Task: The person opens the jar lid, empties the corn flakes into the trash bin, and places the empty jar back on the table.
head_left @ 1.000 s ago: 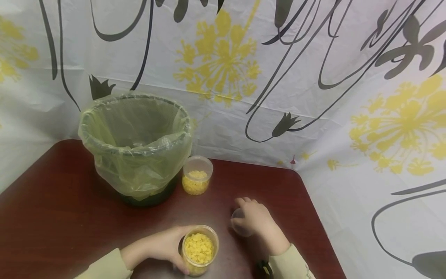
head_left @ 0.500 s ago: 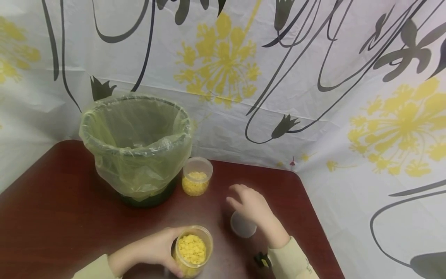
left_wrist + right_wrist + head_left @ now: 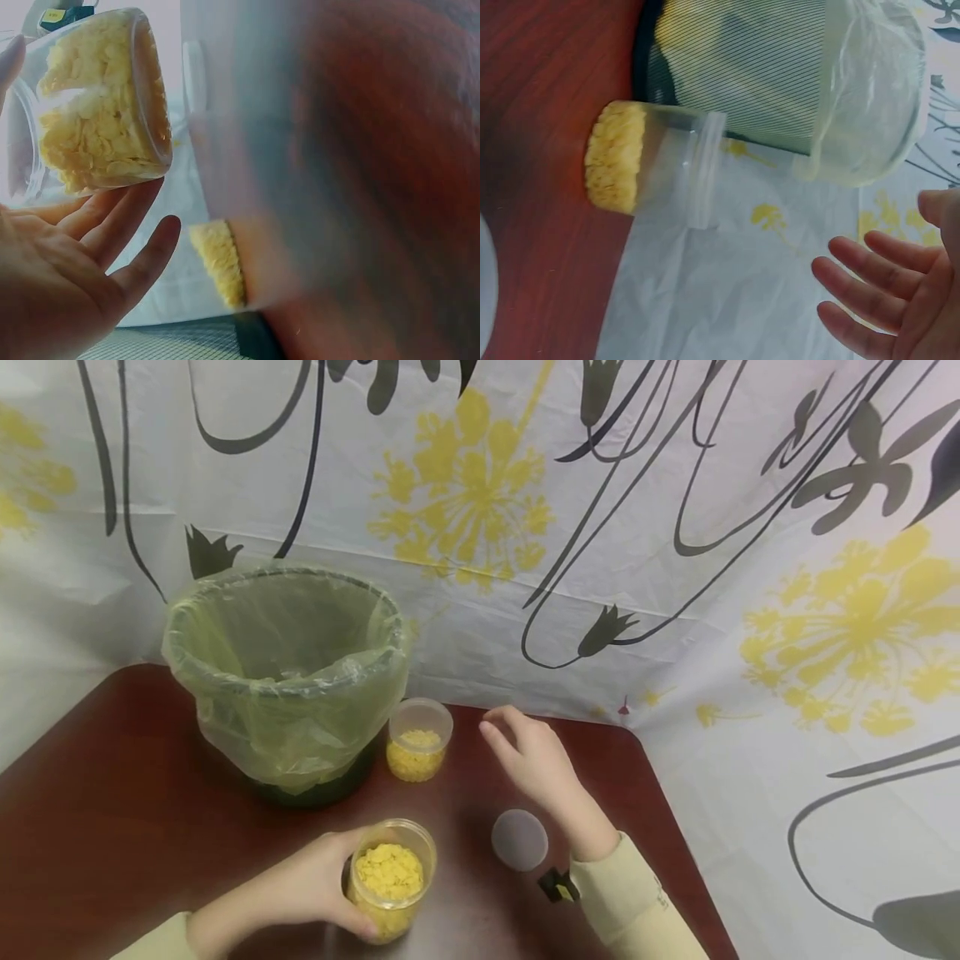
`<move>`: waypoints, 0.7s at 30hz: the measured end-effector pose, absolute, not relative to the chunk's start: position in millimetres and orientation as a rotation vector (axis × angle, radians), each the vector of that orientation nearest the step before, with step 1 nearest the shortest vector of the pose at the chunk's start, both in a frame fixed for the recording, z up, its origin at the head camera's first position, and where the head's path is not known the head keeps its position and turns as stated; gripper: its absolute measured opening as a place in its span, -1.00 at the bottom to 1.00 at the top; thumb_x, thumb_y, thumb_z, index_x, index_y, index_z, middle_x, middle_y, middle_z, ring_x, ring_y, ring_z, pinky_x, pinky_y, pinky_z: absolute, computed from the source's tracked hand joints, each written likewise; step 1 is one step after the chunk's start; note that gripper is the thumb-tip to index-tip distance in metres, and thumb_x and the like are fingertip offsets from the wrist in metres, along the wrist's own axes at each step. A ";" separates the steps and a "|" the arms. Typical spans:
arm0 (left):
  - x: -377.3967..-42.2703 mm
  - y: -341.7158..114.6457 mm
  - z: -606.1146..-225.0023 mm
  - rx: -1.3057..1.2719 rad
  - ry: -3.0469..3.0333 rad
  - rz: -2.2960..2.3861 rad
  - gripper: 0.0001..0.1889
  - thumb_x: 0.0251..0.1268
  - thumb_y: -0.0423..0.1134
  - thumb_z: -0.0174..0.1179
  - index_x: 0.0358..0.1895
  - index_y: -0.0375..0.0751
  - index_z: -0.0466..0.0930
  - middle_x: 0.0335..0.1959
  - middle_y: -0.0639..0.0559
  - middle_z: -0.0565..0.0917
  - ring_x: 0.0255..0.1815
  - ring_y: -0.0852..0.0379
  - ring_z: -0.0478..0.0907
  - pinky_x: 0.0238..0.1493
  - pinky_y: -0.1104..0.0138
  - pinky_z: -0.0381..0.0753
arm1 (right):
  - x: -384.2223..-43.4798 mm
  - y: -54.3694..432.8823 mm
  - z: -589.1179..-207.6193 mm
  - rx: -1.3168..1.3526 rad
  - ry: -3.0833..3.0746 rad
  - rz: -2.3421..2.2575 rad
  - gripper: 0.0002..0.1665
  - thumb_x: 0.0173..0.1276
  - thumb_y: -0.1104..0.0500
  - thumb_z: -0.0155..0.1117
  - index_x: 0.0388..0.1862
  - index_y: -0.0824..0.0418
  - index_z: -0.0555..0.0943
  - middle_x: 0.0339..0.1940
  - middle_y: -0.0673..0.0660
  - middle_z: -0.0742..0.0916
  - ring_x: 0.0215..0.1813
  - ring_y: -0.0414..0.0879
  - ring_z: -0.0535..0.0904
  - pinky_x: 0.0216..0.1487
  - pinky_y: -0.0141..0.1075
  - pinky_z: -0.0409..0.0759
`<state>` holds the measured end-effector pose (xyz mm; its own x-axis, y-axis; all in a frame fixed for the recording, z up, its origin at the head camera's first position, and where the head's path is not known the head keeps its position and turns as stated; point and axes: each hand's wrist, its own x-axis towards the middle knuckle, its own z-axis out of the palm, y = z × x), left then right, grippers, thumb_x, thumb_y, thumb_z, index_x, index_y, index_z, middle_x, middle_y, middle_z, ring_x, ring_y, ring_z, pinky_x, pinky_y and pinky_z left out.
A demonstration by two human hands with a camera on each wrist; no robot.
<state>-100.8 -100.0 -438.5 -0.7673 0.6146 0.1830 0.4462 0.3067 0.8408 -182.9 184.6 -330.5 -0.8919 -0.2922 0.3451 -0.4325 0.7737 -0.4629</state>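
My left hand (image 3: 315, 881) grips a clear, lidless jar (image 3: 386, 922) mostly filled with yellow flakes. In the left wrist view this jar (image 3: 105, 112) is tipped in the frame, its base well apart from the red-brown tabletop. My right hand (image 3: 536, 760) is in the air with loosely bent fingers, holding nothing. To its left a second clear jar (image 3: 415, 760) stands on the table, about half full of yellow flakes. In the right wrist view the right hand's fingers (image 3: 862, 289) are apart from that jar (image 3: 615, 157). A round translucent lid (image 3: 520, 840) lies flat below the right hand.
A mesh bin lined with a yellow-green bag (image 3: 300, 727) stands at the back left, close beside the second jar. A small black device (image 3: 558, 887) is at the right sleeve. Patterned white sheeting (image 3: 480, 627) hangs behind and right of the dark red table (image 3: 112, 810).
My right hand has let go of the round lid, leaving it on the table, and moved away toward the back. My left hand has shifted left and slightly up with the jar.
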 end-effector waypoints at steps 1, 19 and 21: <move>-100.4 -102.1 -435.9 0.968 2.410 1.458 -0.09 -0.37 0.16 0.56 0.25 0.07 0.43 0.04 0.29 0.59 0.07 0.24 0.50 0.15 0.31 0.41 | -183.7 182.7 -327.9 0.566 -2.703 0.811 -0.71 0.45 -0.09 0.08 -0.06 0.01 0.61 -0.27 -0.15 0.70 -0.24 -0.24 0.59 -0.18 -0.22 0.54; -87.8 -135.2 -383.5 1.029 2.749 1.355 -0.11 -0.42 0.20 0.56 0.20 0.13 0.47 -0.07 0.35 0.61 -0.10 0.29 0.54 -0.08 0.32 0.54 | -204.6 134.2 -281.1 0.682 -2.608 1.017 -0.64 0.49 -0.05 0.02 -0.13 0.17 0.64 -0.39 0.00 0.69 -0.33 -0.16 0.59 -0.19 -0.25 0.54; -87.3 -139.2 -378.3 1.020 2.783 1.344 -0.11 -0.43 0.21 0.56 0.20 0.13 0.48 -0.07 0.33 0.61 -0.11 0.28 0.54 -0.09 0.32 0.54 | -207.3 129.2 -277.5 0.687 -2.608 1.052 -0.64 0.49 -0.05 0.01 -0.18 0.17 0.63 -0.41 0.02 0.69 -0.33 -0.14 0.62 -0.20 -0.27 0.55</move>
